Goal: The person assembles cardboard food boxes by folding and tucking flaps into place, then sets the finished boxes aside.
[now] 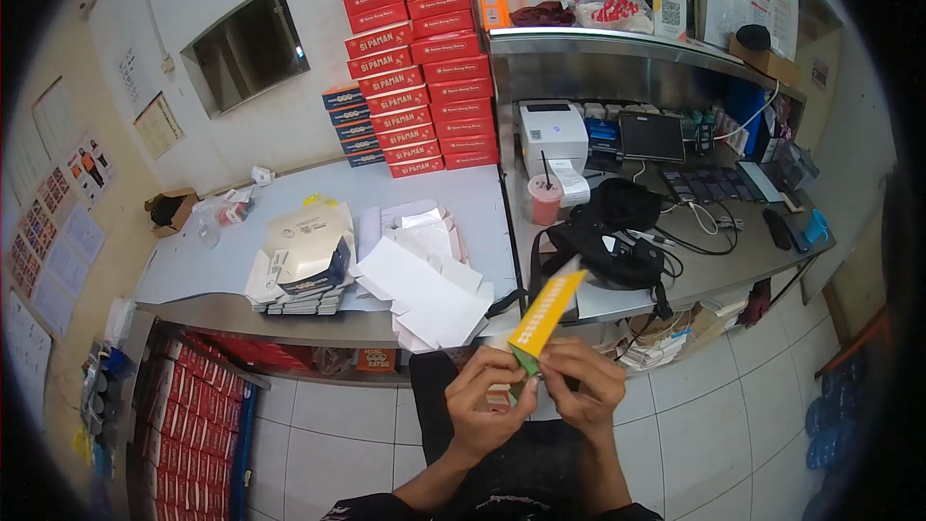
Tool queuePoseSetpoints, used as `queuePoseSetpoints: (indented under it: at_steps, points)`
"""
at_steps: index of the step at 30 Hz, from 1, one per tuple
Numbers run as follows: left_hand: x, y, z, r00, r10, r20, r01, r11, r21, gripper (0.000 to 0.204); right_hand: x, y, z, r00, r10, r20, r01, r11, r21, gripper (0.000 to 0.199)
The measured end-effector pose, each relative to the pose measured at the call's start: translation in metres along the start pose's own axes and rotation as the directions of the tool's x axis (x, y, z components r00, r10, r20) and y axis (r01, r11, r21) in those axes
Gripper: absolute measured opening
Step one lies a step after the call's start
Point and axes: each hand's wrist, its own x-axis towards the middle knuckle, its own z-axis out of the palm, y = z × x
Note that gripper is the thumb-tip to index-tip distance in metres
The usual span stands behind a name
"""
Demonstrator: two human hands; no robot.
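Note:
Both my hands hold a flat yellow and green cardboard piece (545, 316) that stands up slanted in front of me. My left hand (487, 403) pinches its lower end from the left, fingers curled around the green part. My right hand (586, 388) grips the same lower end from the right. The piece rises toward the edge of the steel counter (193, 270). Below my hands are my dark-clothed lap and the white tiled floor (714, 434).
Loose white flat sheets (424, 275) and a pile of flattened boxes (304, 265) lie on the counter. Stacks of red boxes (424, 68) and blue boxes (349, 125) stand against the wall. To the right are a pink cup (545, 199), a black bag (617, 232), a white printer (553, 133) and cables. Red boxes fill the shelf (193, 405) below.

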Motion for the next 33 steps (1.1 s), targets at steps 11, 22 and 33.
queuePoseSetpoints:
  at_steps: [11, 22, 33]
  points:
    - [-0.021, -0.026, 0.054, 0.999, -0.04, -0.025, 0.035, 0.98, -0.194, 0.009, -0.036, 0.002, -0.027, 0.979, 0.147, -0.143, -0.178, 0.957, -0.23, 0.018]
    - [-0.04, -0.052, 0.058, 0.987, -0.153, 0.037, 0.155, 0.987, -0.043, 0.009, -0.071, 0.027, -0.016, 0.949, 0.237, -0.206, -0.288, 0.918, -0.271, 0.016]
    - [-0.044, -0.087, 0.054, 0.908, -0.378, 0.179, 0.368, 0.926, 0.087, 0.017, -0.085, 0.049, -0.011, 0.911, 0.384, -0.149, -0.41, 0.883, -0.229, 0.009]
